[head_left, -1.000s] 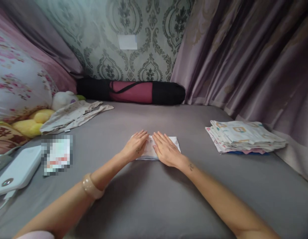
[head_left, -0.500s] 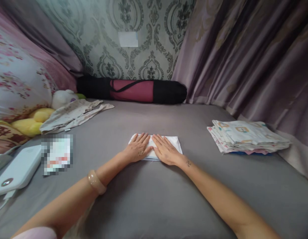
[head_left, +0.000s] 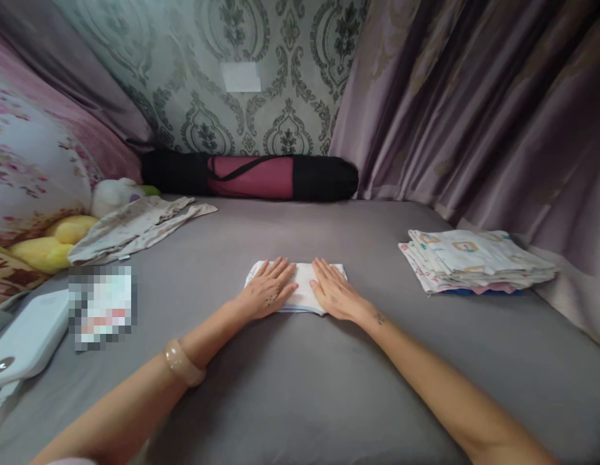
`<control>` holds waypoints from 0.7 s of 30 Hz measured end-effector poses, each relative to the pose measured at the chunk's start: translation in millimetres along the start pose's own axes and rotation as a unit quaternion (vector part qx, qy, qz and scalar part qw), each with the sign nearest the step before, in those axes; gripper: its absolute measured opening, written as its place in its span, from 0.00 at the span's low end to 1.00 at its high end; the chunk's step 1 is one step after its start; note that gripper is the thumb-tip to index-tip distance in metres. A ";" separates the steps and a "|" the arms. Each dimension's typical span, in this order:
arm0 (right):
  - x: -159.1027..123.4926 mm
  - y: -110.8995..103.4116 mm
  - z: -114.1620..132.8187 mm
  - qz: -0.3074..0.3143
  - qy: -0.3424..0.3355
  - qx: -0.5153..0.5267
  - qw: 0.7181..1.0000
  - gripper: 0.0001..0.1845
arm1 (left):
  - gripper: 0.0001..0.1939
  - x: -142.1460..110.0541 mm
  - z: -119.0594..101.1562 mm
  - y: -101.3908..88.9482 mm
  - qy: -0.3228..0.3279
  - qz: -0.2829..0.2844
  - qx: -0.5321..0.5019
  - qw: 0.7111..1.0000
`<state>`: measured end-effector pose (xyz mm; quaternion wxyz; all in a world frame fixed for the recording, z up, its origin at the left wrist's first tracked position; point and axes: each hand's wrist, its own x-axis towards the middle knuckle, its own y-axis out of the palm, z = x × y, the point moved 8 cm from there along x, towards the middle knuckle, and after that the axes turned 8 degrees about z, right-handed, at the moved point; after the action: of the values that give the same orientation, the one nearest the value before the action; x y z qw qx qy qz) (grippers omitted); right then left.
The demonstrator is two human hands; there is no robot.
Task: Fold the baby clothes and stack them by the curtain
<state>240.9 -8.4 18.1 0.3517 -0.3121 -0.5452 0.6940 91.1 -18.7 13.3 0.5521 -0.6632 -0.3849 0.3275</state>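
Note:
A folded white cloth [head_left: 303, 292] with a bluish near edge lies flat on the grey bed sheet [head_left: 300, 387]. My left hand [head_left: 269, 289] rests palm down on its left part, fingers stretched out, a pale bangle [head_left: 182, 363] on that forearm. On the cloth's right part lies my right hand [head_left: 334, 290], also flat with the fingers extended. Between the two hands a strip of the cloth shows; its sides are partly hidden beneath them.
At right sits a stack of folded printed cloths [head_left: 474, 258]. A crumpled pale garment [head_left: 135, 226] lies at left, near plush toys [head_left: 48, 248], a blurred-out packet [head_left: 103, 307] and a white power bank [head_left: 31, 339] with a cable. A black-and-pink roll bag [head_left: 251, 177] lines the wall.
My right hand has slid rightward over the cloth, widening the gap between my hands. The left hand stays flat on the left part. The whole view has shifted slightly.

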 end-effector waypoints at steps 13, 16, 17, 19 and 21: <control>-4.6 -7.3 -21.3 0.057 0.048 -0.020 0.997 0.34 | 0.32 -18.6 65.1 -8.7 -0.157 -0.086 -0.289 0.940; 7.5 -27.4 10.3 -0.001 -0.001 -0.033 0.999 0.32 | 0.30 -37.2 81.0 -18.1 -0.231 -0.167 -0.356 0.890; 12.0 -29.9 23.9 -0.017 -0.032 -0.035 0.999 0.32 | 0.29 -41.2 82.7 -19.8 -0.240 -0.181 -0.368 0.880; 20.5 -24.9 47.6 -0.023 -0.093 -0.031 0.995 0.31 | 0.27 -45.6 83.1 -22.3 -0.239 -0.201 -0.382 0.870; 27.3 -12.2 59.4 -0.014 -0.126 -0.019 0.992 0.31 | 0.26 -47.6 82.7 -23.2 -0.235 -0.212 -0.392 0.864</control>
<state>178.9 -15.8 41.2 0.2841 -0.2214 -0.6027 0.7121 -6.6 -18.3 22.1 0.1956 -0.6309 -0.7310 0.1711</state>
